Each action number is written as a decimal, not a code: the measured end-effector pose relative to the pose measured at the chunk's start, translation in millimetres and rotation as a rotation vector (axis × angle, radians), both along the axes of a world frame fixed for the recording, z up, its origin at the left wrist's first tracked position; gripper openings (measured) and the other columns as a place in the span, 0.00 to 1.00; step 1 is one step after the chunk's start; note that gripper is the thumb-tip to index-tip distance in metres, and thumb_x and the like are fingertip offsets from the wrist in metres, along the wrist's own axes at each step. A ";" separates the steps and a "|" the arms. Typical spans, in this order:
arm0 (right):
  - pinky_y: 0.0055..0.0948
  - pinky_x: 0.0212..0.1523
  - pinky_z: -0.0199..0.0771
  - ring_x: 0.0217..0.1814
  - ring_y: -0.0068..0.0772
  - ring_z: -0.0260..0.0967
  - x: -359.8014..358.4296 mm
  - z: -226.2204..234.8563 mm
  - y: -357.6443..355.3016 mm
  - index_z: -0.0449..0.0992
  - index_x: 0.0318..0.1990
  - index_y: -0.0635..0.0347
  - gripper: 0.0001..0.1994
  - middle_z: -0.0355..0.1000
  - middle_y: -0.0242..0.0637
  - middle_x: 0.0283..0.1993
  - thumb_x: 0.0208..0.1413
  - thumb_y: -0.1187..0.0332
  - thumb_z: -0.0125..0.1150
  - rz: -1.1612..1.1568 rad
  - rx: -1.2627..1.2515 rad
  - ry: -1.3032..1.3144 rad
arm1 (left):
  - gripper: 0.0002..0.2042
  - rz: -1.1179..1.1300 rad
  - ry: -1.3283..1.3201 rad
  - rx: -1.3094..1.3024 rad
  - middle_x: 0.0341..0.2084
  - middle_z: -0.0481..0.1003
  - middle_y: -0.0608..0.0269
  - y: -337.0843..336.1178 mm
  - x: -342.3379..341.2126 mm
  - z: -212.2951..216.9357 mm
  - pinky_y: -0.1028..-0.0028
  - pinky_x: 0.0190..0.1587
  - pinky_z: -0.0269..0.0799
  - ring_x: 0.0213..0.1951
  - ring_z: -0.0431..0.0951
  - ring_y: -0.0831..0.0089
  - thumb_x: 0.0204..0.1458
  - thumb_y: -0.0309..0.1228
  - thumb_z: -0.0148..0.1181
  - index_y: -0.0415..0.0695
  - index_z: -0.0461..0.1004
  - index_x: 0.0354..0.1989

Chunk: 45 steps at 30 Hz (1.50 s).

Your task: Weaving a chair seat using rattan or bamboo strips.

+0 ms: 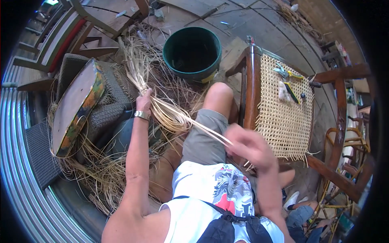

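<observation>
A looped bundle of pale cane strands (170, 115) hangs over my left thigh. My left hand (144, 102), with a watch at the wrist, is closed round its bound neck, and loose ends fan out beyond the fist. A few strands run from the loop across my lap to my right hand (251, 148). That hand is smeared by motion, but its fingers look closed on those strands. Close by on the right stands a wooden chair (253, 77) with a woven cane seat (279, 129), its strand ends sticking out along the near edge.
On the woven seat lie pliers (287, 73), a yellow-black tool (291, 92) and small white pieces (282, 91). A dark green bucket (192, 73) stands ahead. Left are a padded seat panel (77, 107) and tangled cane scraps (97, 178). Another person's leg (302, 214) shows lower right.
</observation>
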State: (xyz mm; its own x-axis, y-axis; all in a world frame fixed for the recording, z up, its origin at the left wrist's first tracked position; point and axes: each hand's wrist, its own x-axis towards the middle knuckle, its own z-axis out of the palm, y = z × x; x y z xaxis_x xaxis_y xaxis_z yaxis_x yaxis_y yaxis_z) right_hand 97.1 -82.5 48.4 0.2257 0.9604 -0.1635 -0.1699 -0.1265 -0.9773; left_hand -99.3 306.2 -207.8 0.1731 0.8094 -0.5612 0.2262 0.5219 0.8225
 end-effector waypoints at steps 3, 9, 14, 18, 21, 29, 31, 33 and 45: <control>0.36 0.44 0.65 0.38 0.34 0.66 24.3 19.7 -145.5 0.77 0.29 0.64 0.03 0.71 0.35 0.32 0.53 0.75 0.65 -0.092 -0.091 -0.192 | 0.20 -0.033 0.105 0.134 0.33 0.80 0.60 5.1 -7.4 -19.7 0.68 0.38 0.73 0.32 0.76 0.72 0.53 0.40 0.69 0.32 0.79 0.42; 0.42 0.43 0.72 0.42 0.47 0.75 11.5 18.8 -507.0 0.80 0.32 0.62 0.11 0.78 0.46 0.35 0.56 0.62 0.63 -0.168 -1.663 -0.815 | 0.22 -0.188 0.408 0.354 0.30 0.81 0.61 4.7 -1.1 -19.3 0.69 0.38 0.73 0.32 0.77 0.74 0.50 0.44 0.70 0.34 0.81 0.39; 0.46 0.39 0.72 0.36 0.56 0.73 -21.2 4.1 -590.0 0.76 0.34 0.65 0.11 0.75 0.49 0.32 0.60 0.64 0.55 -0.213 -1.842 -1.294 | 0.60 -0.694 0.998 0.300 0.54 0.71 0.25 -3.0 7.3 27.2 0.57 0.64 0.64 0.61 0.70 0.40 0.42 0.80 0.48 0.20 0.72 0.52; 0.38 0.39 0.71 0.34 0.43 0.72 -25.9 -23.3 -409.2 0.74 0.37 0.68 0.10 0.72 0.50 0.31 0.62 0.67 0.56 -0.498 -1.038 -0.672 | 0.41 -0.974 1.143 0.522 0.43 0.79 0.35 -37.6 8.2 130.1 0.54 0.51 0.73 0.47 0.79 0.39 0.48 0.68 0.58 0.34 0.80 0.47; 0.34 0.38 0.73 0.33 0.36 0.73 -44.5 -26.7 -256.7 0.77 0.40 0.65 0.08 0.75 0.46 0.32 0.63 0.69 0.56 -0.611 -0.690 -0.525 | 0.15 -1.058 0.630 0.784 0.32 0.82 0.54 -112.9 25.1 221.4 0.69 0.34 0.73 0.28 0.78 0.67 0.52 0.38 0.66 0.38 0.80 0.40; 0.36 0.36 0.75 0.32 0.41 0.78 -51.8 9.2 -176.4 0.79 0.41 0.63 0.07 0.77 0.46 0.32 0.60 0.72 0.58 -0.606 -0.157 -0.436 | 0.15 -1.853 -0.291 0.030 0.35 0.78 0.67 -318.0 120.5 266.7 0.81 0.35 0.69 0.31 0.71 0.85 0.62 0.34 0.62 0.37 0.74 0.51; 0.31 0.33 0.73 0.28 0.28 0.74 -36.1 1.4 -219.4 0.79 0.40 0.63 0.06 0.77 0.41 0.29 0.60 0.71 0.59 -0.595 -0.240 -0.505 | 0.09 -1.886 -0.136 -0.070 0.30 0.77 0.69 -291.3 136.9 258.7 0.79 0.38 0.70 0.33 0.73 0.84 0.64 0.30 0.58 0.37 0.77 0.45; 0.24 0.40 0.72 0.37 0.18 0.71 -22.4 -13.9 -272.4 0.79 0.37 0.62 0.05 0.77 0.30 0.33 0.62 0.71 0.60 -0.672 -0.348 -0.247 | 0.08 -1.871 0.055 0.036 0.27 0.77 0.70 -247.6 149.3 255.2 0.80 0.37 0.70 0.32 0.73 0.84 0.63 0.29 0.59 0.37 0.79 0.41; 0.18 0.36 0.65 0.33 0.11 0.65 11.2 -38.2 -431.0 0.80 0.31 0.61 0.08 0.73 0.22 0.29 0.56 0.66 0.69 -0.938 -0.514 -0.138 | 0.12 -1.670 0.546 0.427 0.25 0.76 0.74 -63.5 186.2 231.1 0.81 0.34 0.67 0.28 0.71 0.85 0.56 0.37 0.68 0.40 0.81 0.36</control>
State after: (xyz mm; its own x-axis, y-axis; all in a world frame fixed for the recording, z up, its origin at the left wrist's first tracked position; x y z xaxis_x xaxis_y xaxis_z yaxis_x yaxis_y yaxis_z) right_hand 108.3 -513.6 10.2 0.8835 0.2186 -0.4144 -0.3047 -0.4038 -0.8626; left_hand 86.9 242.6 23.3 0.7558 0.0823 -0.6496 0.4962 -0.7193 0.4862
